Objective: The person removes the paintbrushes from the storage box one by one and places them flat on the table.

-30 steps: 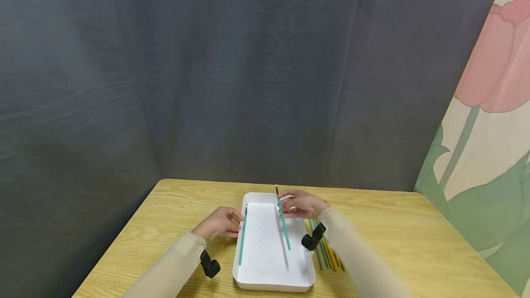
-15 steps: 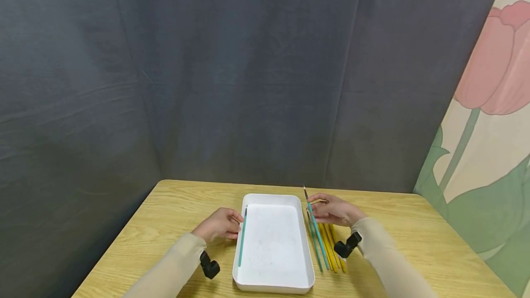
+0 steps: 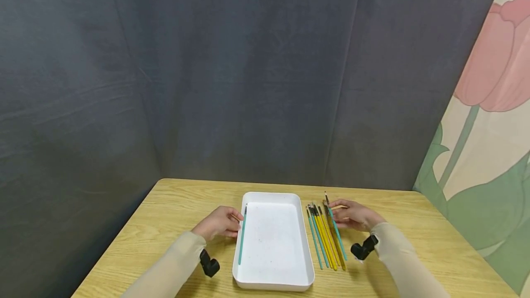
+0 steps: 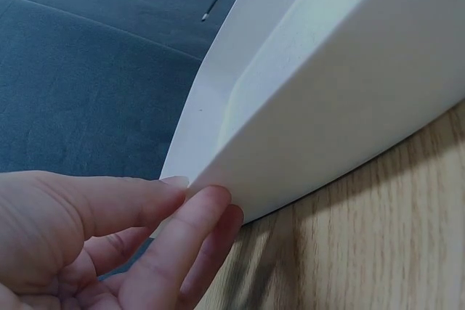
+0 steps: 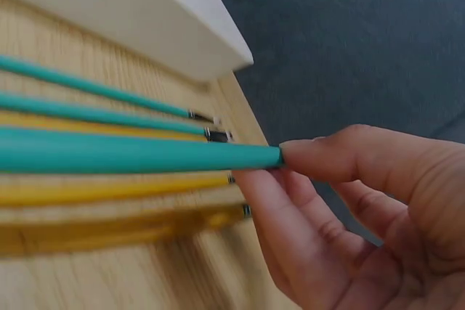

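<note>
My left hand (image 3: 221,222) pinches the left rim of a white rectangular tray (image 3: 275,247) between thumb and fingers, plain in the left wrist view. Along the tray's left inner side lies one teal paintbrush (image 3: 242,238). To the right of the tray, my right hand (image 3: 352,214) pinches another teal paintbrush (image 5: 131,152) near its ferrule, bristle end pointing away. That brush is raised at a slant over the right side of a row of paintbrushes on the table. In the row, teal brushes (image 3: 314,238) lie on the left and several yellow brushes (image 3: 324,240) on the right.
The wooden table (image 3: 198,279) has its far edge just beyond the tray. A dark grey curtain (image 3: 248,82) hangs behind it. On the right, a wall bears a painted pink tulip (image 3: 488,63).
My right hand has carried the teal paintbrush from above the tray rightward, across the row, to its right side. My left hand stays at the tray rim.
</note>
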{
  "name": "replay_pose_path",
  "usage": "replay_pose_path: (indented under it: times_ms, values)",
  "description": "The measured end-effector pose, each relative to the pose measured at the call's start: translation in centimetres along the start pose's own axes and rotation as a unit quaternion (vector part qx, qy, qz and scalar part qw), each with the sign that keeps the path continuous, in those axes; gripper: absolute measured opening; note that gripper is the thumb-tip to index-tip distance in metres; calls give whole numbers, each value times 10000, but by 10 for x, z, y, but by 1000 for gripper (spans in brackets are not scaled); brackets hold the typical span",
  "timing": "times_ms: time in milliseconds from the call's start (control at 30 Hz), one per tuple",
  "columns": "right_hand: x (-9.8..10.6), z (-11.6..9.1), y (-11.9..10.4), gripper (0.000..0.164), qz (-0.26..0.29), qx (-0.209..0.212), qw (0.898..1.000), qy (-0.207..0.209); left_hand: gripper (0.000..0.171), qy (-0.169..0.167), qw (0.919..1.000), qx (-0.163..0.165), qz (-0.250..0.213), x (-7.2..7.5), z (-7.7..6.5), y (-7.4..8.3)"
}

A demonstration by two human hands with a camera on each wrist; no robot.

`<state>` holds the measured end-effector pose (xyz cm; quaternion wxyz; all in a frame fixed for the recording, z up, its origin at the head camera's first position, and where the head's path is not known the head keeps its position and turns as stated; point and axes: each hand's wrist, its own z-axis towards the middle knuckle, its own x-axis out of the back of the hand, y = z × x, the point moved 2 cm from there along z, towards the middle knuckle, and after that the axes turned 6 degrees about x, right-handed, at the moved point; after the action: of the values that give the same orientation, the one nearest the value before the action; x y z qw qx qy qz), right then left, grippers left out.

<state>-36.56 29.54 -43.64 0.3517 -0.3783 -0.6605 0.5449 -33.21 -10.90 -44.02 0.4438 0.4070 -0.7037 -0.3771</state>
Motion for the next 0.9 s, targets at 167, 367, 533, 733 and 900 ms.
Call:
replay_pose_path:
  times_ms: [167, 367, 533, 733, 900]
  values:
    - [11, -7, 6, 43, 74, -44, 9999, 53, 23, -15, 10000, 9, -6, 0, 1, -1]
    - [17, -7, 13, 47, 38, -119, 9999, 96, 23, -5, 10000, 7, 15, 0, 1, 0]
    - [20, -4, 20, 46, -72, -177, 9998, 89, 22, 2, 10000, 23, 13, 0, 1, -1]
    - [18, -2, 25, 44, -336, -329, 9987, 192, 22, -25, 10000, 1, 59, 0, 1, -2]
    - [15, -1, 23, 42, -607, -414, 9963, 451, 23, 56, 10000, -6, 55, 0, 2, -2]
